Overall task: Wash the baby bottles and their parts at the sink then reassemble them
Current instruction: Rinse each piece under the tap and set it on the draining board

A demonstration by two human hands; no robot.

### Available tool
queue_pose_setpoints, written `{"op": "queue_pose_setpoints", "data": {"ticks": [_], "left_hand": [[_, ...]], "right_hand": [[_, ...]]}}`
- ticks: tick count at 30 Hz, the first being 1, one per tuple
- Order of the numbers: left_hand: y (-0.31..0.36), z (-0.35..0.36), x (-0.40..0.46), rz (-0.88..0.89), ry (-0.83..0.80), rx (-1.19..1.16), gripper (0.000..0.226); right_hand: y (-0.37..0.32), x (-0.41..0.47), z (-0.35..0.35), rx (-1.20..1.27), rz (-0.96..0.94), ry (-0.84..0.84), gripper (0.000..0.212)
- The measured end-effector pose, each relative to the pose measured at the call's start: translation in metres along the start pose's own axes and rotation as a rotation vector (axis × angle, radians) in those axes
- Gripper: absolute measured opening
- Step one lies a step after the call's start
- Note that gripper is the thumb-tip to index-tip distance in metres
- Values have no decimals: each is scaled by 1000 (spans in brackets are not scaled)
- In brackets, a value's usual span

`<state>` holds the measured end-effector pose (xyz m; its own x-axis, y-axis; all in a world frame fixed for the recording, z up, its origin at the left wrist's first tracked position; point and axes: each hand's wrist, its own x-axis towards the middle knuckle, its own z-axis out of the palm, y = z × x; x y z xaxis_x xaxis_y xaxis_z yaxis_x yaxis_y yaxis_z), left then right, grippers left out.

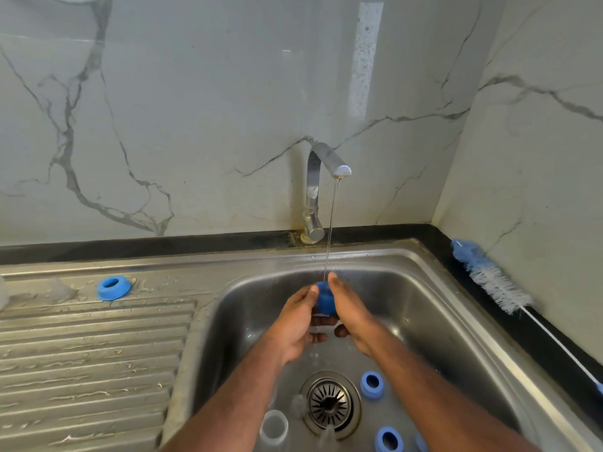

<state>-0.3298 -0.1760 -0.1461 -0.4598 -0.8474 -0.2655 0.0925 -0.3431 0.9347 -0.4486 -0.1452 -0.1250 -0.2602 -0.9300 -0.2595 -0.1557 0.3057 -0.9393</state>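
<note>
Nearest me, low in the stainless steel sink basin point(424, 308), lie the waiting parts: a clear plastic bottle body point(274, 427) left of the round metal drain strainer point(330, 404), and two blue plastic collar rings point(372, 385) point(388, 439) right of it. Beyond the strainer, my left hand point(295, 324) and right hand point(350, 316) hold a small rounded blue plastic cap point(324, 298) between them, thumbs on top and fingers curled under, right beneath the thin stream from the chrome tap point(321, 177). I judge the cap light, rigid and slick while wet, so it should be gripped by its sides with fingers underneath rather than pinched at the dome, or it could squirt out into the basin. Left of the basin, a third blue collar ring point(112, 287) sits on the wet ribbed steel drainboard point(91, 353), where something clear and blurred stands just beside it; I cannot tell what. Right of the basin, a blue-and-white bristle bottle brush point(489, 277) lies along the black counter edge point(538, 334) against the grey-veined marble wall tiles point(195, 109), which close the corner behind the tap.
</note>
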Motion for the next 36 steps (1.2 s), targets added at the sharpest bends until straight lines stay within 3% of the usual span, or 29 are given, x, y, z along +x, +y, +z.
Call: {"op": "queue_pose_setpoints", "data": {"ticks": [3, 7, 10, 13, 16, 18, 20, 23, 26, 29, 32, 36], "left_hand": [[1, -12, 7, -44, 49, -67, 42], [3, -19, 9, -75, 114, 52, 36], [-3, -21, 15, -60, 275, 190, 22], [-3, -22, 17, -52, 317, 203, 24], [-3, -22, 17, -55, 326, 208, 24], [-4, -23, 17, -54, 333, 201, 23], [-4, -23, 18, -54, 337, 218, 24], [-5, -21, 18, -75, 311, 233, 25], [-5, -18, 16, -102, 268, 261, 25], [-5, -18, 15, -100, 252, 290, 24], [-5, -17, 13, -105, 245, 298, 23], [-5, -16, 10, -110, 203, 328, 22]], "right_hand": [[0, -3, -4, -27, -116, -198, 29], [8, 6, -6, -431, -293, -73, 39], [19, 13, -7, -697, -204, -98, 44], [21, 14, -7, -678, -257, 52, 51], [20, 14, -3, -750, -227, -84, 50], [21, 13, -3, -840, -174, -84, 52], [21, 14, -7, -842, -193, 8, 49], [21, 15, -7, -785, -115, -39, 34], [25, 17, -6, -844, -120, 32, 37], [25, 18, -6, -774, -61, -32, 38], [24, 17, -9, -856, -74, 69, 39], [26, 18, -7, -625, -74, 37, 26]]}}
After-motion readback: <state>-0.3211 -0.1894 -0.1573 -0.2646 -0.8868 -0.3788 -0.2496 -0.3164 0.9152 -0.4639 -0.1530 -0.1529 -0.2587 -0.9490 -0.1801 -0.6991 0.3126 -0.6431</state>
